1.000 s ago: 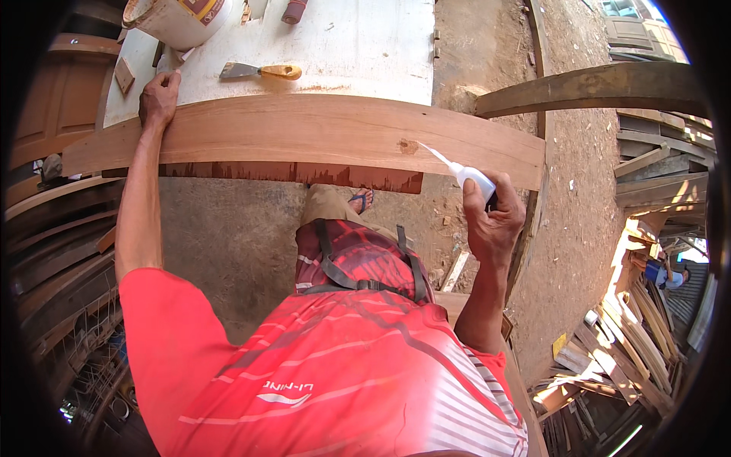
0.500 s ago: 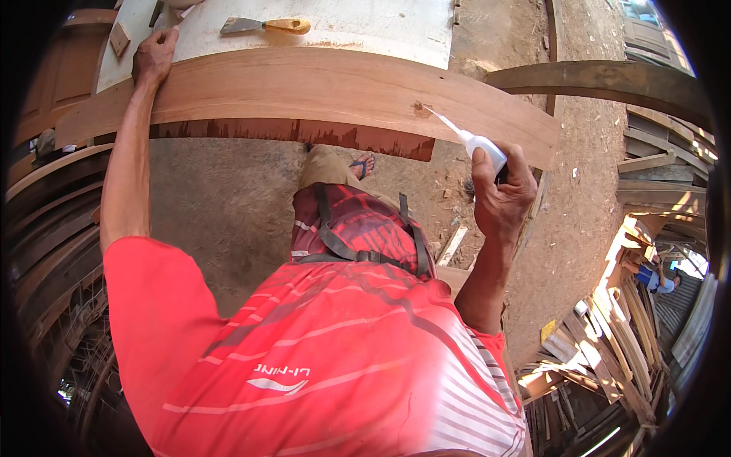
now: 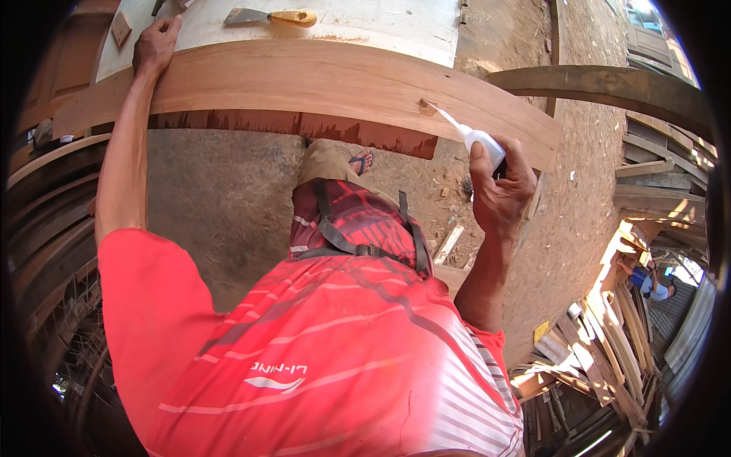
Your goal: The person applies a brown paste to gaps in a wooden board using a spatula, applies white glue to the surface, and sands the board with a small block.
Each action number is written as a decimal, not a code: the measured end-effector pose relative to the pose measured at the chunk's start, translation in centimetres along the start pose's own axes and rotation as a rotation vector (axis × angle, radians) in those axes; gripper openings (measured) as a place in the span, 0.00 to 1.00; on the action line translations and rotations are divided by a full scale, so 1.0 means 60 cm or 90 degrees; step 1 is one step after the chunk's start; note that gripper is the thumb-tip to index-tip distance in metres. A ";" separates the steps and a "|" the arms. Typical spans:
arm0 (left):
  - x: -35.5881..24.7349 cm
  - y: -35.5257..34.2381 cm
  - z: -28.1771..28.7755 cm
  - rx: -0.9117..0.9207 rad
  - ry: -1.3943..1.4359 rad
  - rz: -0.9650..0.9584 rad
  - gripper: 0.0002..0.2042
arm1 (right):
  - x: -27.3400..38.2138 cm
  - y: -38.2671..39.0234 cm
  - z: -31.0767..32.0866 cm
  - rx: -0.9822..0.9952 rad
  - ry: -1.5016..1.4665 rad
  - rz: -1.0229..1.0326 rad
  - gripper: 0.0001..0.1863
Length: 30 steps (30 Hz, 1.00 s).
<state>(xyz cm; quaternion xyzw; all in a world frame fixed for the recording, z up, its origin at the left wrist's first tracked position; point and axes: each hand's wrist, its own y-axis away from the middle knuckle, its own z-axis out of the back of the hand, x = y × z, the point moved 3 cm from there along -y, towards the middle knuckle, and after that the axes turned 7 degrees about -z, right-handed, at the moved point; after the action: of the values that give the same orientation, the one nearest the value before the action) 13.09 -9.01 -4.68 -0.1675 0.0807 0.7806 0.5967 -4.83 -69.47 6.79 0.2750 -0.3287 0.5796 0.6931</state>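
My right hand (image 3: 502,183) is wrapping round a white bottle (image 3: 481,142), aiming its thin nozzle (image 3: 452,122) at the dark patch (image 3: 428,108) near the right end of the board (image 3: 304,76). The bottle is probably feeling light and squeezable; I am gripping its body, sparing the likely bendable nozzle. My left hand (image 3: 154,46) is curling at the board's far edge, its hold unclear. Compared with a second ago, the tip is reaching further over the patch.

Ahead of me, a wooden-handled putty knife with a flat metal blade (image 3: 270,16) lies on a white, brown-smudged board (image 3: 373,24). On my right I see a jumbled heap of long brown timber offcuts (image 3: 590,352) and, near it, a distant person in blue and white clothing (image 3: 655,287). Dark brown stacked boards (image 3: 57,199) line my left.
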 end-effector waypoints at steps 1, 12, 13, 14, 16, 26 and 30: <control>-0.002 0.001 0.000 -0.004 0.001 -0.002 0.25 | 0.001 -0.001 -0.001 -0.001 0.004 -0.001 0.08; 0.004 -0.001 -0.008 -0.027 -0.005 -0.011 0.26 | 0.006 -0.002 -0.005 0.011 0.020 0.021 0.08; 0.004 -0.001 -0.009 -0.021 -0.005 -0.011 0.26 | 0.009 -0.001 -0.005 0.013 0.017 0.023 0.08; 0.004 -0.002 -0.008 -0.014 -0.005 -0.010 0.26 | 0.008 -0.001 -0.005 0.015 0.017 0.022 0.08; 0.007 -0.002 -0.006 -0.010 -0.009 -0.008 0.27 | 0.007 -0.002 -0.005 0.021 0.015 0.022 0.08; 0.019 -0.006 -0.011 -0.025 -0.010 -0.012 0.27 | 0.010 0.001 -0.004 0.021 0.010 0.016 0.08; 0.012 -0.004 -0.006 -0.005 -0.015 0.003 0.27 | 0.010 0.000 -0.004 0.022 0.013 0.021 0.08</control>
<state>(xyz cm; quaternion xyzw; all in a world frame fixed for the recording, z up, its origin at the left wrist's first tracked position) 13.23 -8.40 -5.23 -0.1606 0.0709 0.7841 0.5952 -4.75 -68.90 7.12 0.2758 -0.3158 0.5994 0.6818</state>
